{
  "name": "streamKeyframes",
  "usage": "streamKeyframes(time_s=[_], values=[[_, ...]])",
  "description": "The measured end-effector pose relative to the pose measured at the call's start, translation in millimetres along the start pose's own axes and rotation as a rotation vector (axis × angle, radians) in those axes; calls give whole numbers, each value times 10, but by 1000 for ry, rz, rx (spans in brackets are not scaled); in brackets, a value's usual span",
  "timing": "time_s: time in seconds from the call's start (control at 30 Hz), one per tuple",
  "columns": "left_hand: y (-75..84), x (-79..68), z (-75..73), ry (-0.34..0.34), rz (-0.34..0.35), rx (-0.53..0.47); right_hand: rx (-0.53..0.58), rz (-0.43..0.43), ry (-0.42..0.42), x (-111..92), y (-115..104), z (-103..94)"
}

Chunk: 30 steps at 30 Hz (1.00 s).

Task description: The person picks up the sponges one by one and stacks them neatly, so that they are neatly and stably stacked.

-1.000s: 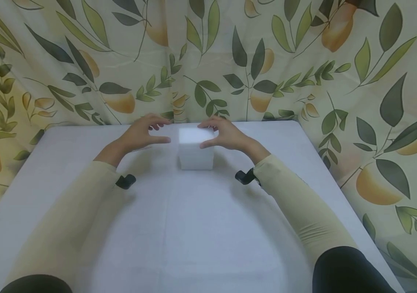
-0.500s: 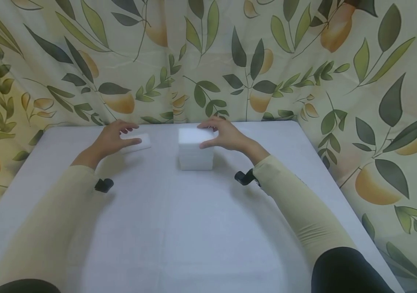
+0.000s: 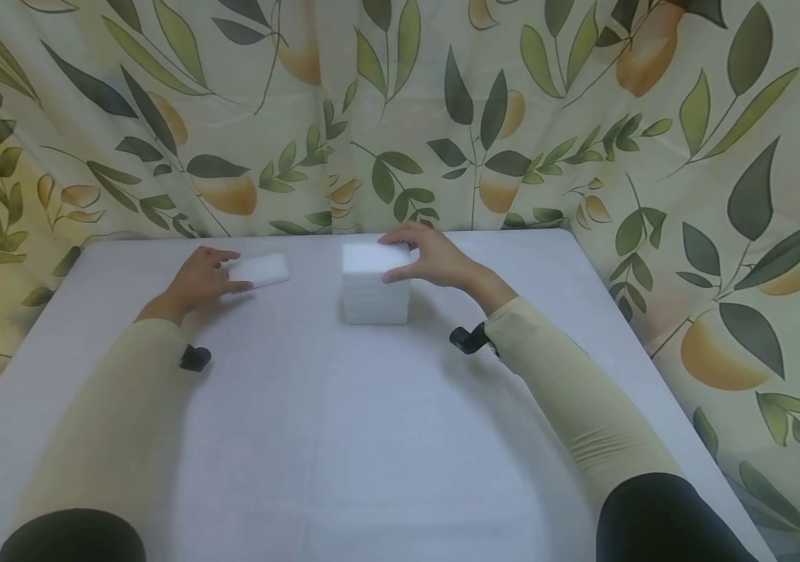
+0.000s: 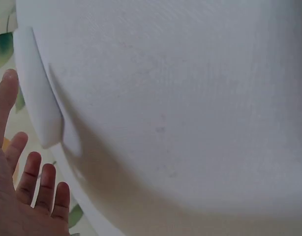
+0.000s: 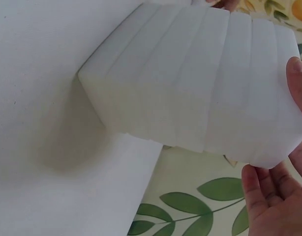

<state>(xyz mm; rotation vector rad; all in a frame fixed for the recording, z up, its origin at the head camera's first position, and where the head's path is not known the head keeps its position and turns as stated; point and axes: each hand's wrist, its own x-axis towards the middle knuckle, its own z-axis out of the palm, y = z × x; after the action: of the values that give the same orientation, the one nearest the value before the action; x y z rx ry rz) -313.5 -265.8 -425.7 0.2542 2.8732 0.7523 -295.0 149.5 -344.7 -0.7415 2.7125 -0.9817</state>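
Observation:
A single white sponge block point(image 3: 262, 270) lies flat near the back edge, left of centre. My left hand point(image 3: 193, 281) is low at its left end, thumb on the near side and fingers on the far side. In the left wrist view the fingers of this hand point(image 4: 30, 179) are spread beside the sponge block point(image 4: 39, 88). To the right stands an upright stack of several white sponge blocks point(image 3: 375, 300). My right hand point(image 3: 438, 260) holds the stack's top, with the thumb at the front and fingers behind; the right wrist view shows its layers point(image 5: 190, 83).
A white cloth covers the table point(image 3: 371, 437). Behind and to the right hangs a curtain point(image 3: 582, 156) printed with leaves and fruit. Dark wrist-camera mounts sit below both wrists, the left one point(image 3: 196, 358) close over the cloth.
My left hand has moved left from beside the stack and lowered to the lone sponge block, which now shows more fully. The right hand has stayed on the stack.

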Motion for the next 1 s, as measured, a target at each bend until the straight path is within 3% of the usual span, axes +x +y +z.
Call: streamKeyframes(time_s=[0.2, 0.47, 1.0], values=[[-80, 53, 46, -24, -49, -11, -5, -7, 2, 14, 10, 5], [-60, 95, 125, 5, 45, 10, 3, 1, -8, 7, 11, 4], [-29, 78, 164, 42, 6, -24, 5, 5, -5, 5, -4, 10]])
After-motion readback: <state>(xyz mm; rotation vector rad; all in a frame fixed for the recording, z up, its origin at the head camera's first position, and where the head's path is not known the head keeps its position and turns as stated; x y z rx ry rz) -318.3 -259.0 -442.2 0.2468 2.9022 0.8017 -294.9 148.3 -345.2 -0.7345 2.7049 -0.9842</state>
